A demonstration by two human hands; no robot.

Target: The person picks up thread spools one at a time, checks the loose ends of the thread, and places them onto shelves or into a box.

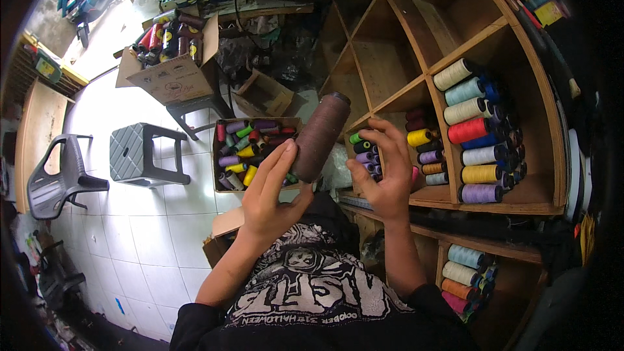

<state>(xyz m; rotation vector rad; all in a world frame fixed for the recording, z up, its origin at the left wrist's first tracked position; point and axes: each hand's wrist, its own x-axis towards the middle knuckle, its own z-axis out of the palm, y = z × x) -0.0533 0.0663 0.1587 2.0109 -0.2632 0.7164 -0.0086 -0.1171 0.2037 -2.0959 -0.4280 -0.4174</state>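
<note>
A large brown spool of thread (320, 138) is tilted up in front of me, its dark top end leaning right. My left hand (270, 185) grips it near its lower end, fingers along its left side. To the right of the spool, my right hand (388, 175) is raised with fingers apart and curved, holding nothing. Behind that hand, small green and purple thread spools (365, 149) lie stacked in a compartment of the wooden shelf (465, 49). Below and left of the brown spool, a cardboard box (258, 121) is full of mixed coloured spools.
Stacked spools (469, 131) fill the right compartment, more (463, 274) below. A cardboard box of spools (172, 84) rests on a dark stool (188, 114) at far left. A grey plastic stool (133, 156) and a grey chair (65, 172) stand on the white tiled floor (140, 237).
</note>
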